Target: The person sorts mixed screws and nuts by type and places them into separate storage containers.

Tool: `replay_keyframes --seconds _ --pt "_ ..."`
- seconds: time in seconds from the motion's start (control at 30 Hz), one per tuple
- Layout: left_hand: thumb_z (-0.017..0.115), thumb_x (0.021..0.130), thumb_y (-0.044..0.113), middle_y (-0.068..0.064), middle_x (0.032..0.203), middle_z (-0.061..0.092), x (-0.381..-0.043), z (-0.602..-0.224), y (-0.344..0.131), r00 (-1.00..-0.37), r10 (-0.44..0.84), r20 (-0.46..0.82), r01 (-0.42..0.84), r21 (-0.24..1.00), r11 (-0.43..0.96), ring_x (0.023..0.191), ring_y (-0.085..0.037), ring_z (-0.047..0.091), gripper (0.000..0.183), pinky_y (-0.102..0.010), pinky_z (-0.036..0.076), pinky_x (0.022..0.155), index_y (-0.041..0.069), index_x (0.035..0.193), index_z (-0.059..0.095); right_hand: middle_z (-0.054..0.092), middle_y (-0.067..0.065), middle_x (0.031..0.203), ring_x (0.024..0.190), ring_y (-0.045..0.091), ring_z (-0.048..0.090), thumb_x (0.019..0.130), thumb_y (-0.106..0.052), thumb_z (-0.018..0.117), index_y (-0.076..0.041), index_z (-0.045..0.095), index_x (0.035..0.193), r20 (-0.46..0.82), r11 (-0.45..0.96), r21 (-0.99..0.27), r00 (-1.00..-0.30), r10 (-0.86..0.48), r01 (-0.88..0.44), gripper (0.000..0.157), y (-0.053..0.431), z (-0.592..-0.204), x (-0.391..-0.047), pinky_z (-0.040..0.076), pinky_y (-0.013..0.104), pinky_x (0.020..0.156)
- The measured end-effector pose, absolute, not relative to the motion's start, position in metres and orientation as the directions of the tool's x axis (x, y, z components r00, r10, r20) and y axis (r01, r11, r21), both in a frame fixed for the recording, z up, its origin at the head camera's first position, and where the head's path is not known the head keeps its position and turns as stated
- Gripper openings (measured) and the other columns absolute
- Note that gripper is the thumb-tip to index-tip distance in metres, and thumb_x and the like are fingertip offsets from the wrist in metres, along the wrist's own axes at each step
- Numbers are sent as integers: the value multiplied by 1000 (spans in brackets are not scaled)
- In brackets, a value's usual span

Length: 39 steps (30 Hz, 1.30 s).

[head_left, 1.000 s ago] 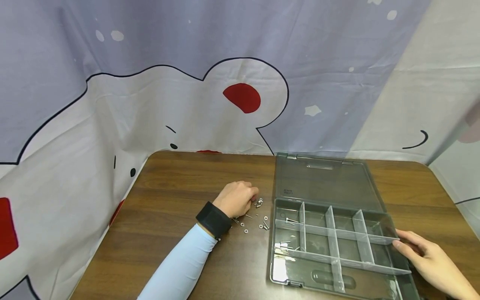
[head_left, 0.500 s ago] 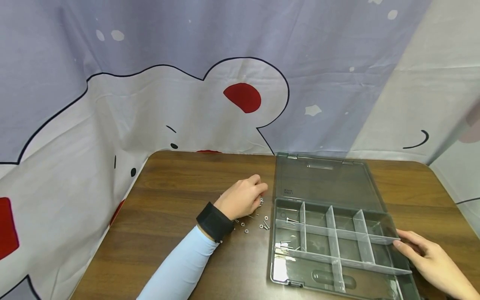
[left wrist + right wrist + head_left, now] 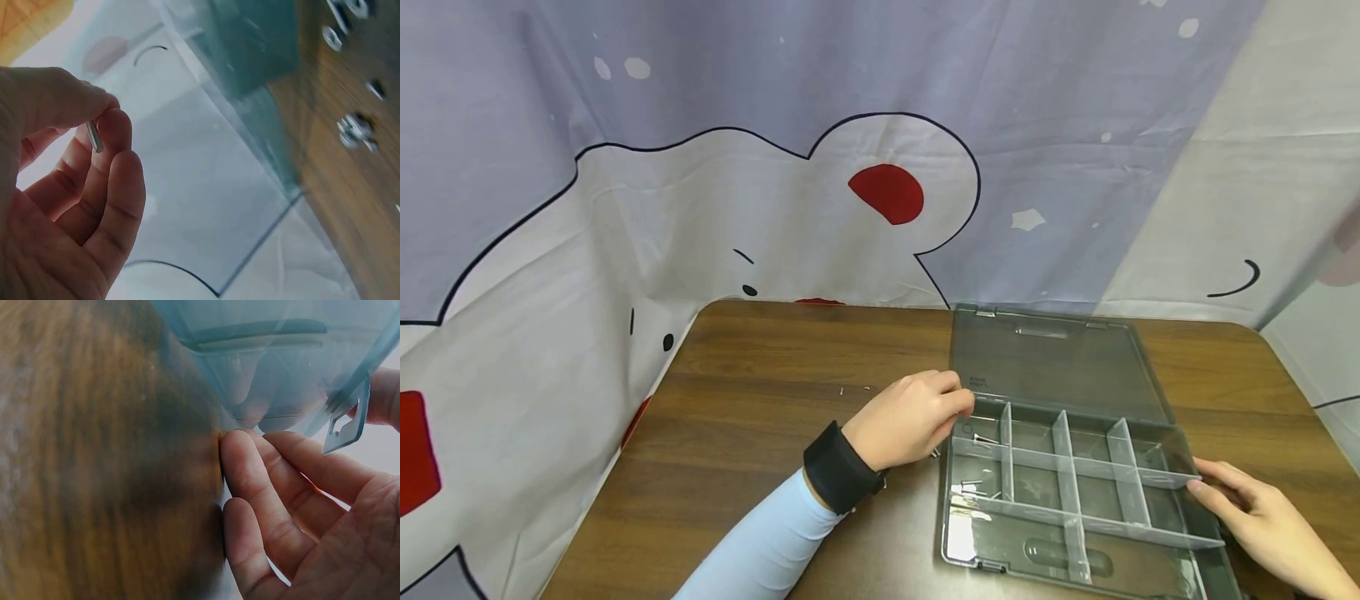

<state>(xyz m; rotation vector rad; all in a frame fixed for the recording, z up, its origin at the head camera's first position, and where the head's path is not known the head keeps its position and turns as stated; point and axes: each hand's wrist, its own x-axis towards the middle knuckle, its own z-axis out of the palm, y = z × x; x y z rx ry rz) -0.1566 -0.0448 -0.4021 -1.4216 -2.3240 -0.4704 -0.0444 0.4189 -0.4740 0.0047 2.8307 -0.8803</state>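
Partly in left hand (image 3: 906, 421); screw (image 3: 94, 136)

The left hand (image 3: 906, 421), in a black wristband (image 3: 842, 468) and pale blue sleeve (image 3: 763, 535), hung with its fingertips at the far left corner of a clear grey case (image 3: 1000, 546), whose lid (image 3: 1060, 371) lay back flat on the wooden table (image 3: 767, 358). Metal screws (image 3: 986, 440) lay in two left compartments. The right hand (image 3: 1262, 517) touched the case's right side; a printed cloth (image 3: 700, 200) hung behind.
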Motion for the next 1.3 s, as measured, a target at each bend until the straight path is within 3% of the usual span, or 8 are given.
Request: replay_keyframes --seconds 0.4,0.57,0.73,0.8,0.83,0.9,0.97,1.3 --pt "63 90 4 9 81 54 -123 -405 -21 -321 868 379 924 -77 375 71 -6 52 20 -19 49 68 20 100 67 51 43 140 104 45 67 108 -36 52 11 45 147 -163 837 -544 -986 -40 55 62 420 -475 -46 59 49 70" --pt "60 93 4 9 79 50 -116 -405 -18 -304 883 358 924 -116 365 71 -7 48 19 -19 47 68 21 100 65 51 43 140 106 51 66 108 -36 52 12 45 147 -159 836 -546 -986 -43 52 61 420 -475 -46 59 48 70" --pt "64 95 13 7 89 58 -113 -405 -16 -312 885 346 922 -115 370 81 -9 59 13 -21 53 75 21 105 66 50 45 140 109 58 63 109 -36 50 13 43 147 -172 833 -549 -984 -43 59 63 420 -476 -45 59 51 69" --pt "71 94 37 -3 125 64 -112 -405 -16 -361 883 299 917 -60 395 111 -19 65 41 -31 57 92 22 131 61 50 45 140 110 59 62 109 -36 50 13 42 148 -178 834 -548 -983 -41 64 63 420 -476 -45 59 51 69" --pt "71 92 51 -9 146 55 -111 -404 -16 -389 878 278 910 -32 413 127 -26 61 63 -40 56 99 23 146 52 50 45 139 110 59 62 109 -36 50 13 42 147 -178 834 -548 -983 -40 65 63 420 -475 -45 59 51 69" --pt "67 81 78 -14 172 19 -109 -404 -16 -444 865 233 892 23 452 151 -40 39 106 -59 47 110 26 164 25 50 45 140 110 59 62 109 -35 50 14 43 147 -175 835 -547 -984 -41 62 62 419 -475 -45 59 53 71" --pt "61 70 93 -10 175 -6 -108 -404 -18 -486 850 202 872 45 488 158 -46 18 131 -70 37 113 29 168 3 49 46 139 108 59 62 109 -32 50 14 43 146 -161 835 -548 -986 -45 51 60 419 -474 -45 59 54 70" --pt "62 73 89 -12 175 9 -125 -398 -35 -562 813 152 827 85 556 158 -45 18 122 -69 30 118 24 167 19 50 46 139 107 57 63 109 -33 51 14 44 146 -156 834 -550 -987 -48 47 60 420 -476 -45 59 51 68"
